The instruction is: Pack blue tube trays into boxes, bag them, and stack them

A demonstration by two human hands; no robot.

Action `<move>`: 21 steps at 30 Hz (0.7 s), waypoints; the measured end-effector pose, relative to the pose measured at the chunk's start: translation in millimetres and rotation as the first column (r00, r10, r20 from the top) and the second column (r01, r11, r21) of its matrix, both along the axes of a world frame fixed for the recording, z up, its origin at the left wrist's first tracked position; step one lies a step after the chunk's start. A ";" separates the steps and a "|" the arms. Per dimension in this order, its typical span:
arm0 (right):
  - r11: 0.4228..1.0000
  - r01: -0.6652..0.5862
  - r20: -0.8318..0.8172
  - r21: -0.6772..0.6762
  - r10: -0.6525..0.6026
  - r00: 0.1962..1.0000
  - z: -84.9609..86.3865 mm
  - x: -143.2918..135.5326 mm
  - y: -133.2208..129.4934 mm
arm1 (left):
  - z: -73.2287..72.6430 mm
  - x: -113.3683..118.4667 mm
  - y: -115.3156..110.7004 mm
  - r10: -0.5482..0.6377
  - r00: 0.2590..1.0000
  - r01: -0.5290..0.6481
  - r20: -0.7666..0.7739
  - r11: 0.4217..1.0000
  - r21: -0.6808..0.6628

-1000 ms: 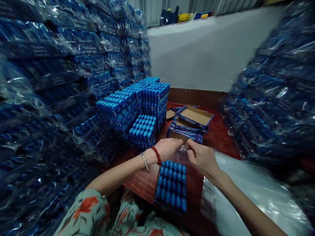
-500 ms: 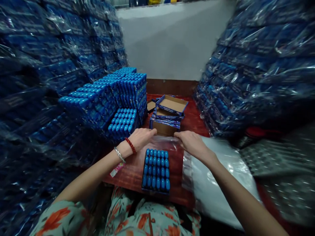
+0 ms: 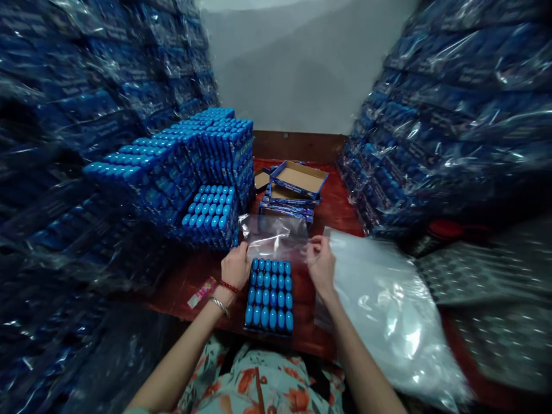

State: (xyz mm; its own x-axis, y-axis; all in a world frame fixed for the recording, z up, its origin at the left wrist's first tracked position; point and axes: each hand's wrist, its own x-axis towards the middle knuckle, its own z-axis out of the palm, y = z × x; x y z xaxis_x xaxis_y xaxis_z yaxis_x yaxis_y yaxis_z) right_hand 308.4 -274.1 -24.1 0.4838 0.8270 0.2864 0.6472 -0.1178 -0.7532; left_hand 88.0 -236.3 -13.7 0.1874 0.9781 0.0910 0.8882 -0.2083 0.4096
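A clear plastic bag (image 3: pixel 276 236) is stretched between my two hands, just beyond a tray of glossy blue capsule-shaped items (image 3: pixel 269 296). My left hand (image 3: pixel 235 267) is closed on the bag's left side, beside the tray's upper left corner; a red bead bracelet and a silver bangle circle that wrist. On the other side, my right hand (image 3: pixel 321 261) pinches the bag's right edge with thumb and fingers. The tray lies on the dark red tabletop (image 3: pixel 194 276), and the bag's near edge reaches its far end.
Stacked blue trays (image 3: pixel 209 213) stand at left. Empty cardboard trays (image 3: pixel 299 178) are piled behind the bag. Flat clear bags (image 3: pixel 388 305) lie at right, near a red-topped object (image 3: pixel 444 229). Wrapped stacks rise on both sides. A small pink packet (image 3: pixel 202 292) lies left.
Both hands have moved nearer to me, down beside the tray's far end. The bag has risen and opened out between them. The camera view has tilted downward slightly.
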 end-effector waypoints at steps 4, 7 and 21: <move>0.984 -0.122 -0.111 -0.128 0.108 0.988 -50.3 -25.5 -10.1 | -69.4 2.0 5.0 0.001 0.977 0.022 0.214 0.994 -0.105; 0.965 -0.239 -0.161 -0.104 0.221 0.962 -53.8 -41.5 -26.8 | -91.0 1.6 5.8 -0.033 0.950 0.071 0.310 0.991 -0.114; 0.987 -0.061 -0.430 -0.147 -0.009 0.903 -85.2 -37.5 -19.2 | -104.2 -15.3 -8.7 0.202 0.828 -0.084 0.522 0.967 -0.240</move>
State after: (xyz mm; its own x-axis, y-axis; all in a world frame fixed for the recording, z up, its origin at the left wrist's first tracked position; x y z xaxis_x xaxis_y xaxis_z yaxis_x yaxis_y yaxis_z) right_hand 270.9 -293.3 -109.3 0.5087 0.8577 -0.0745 0.2702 -0.2412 -0.9321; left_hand 72.7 -244.9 -117.8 0.0227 0.9978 -0.0624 0.5265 0.0411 0.8492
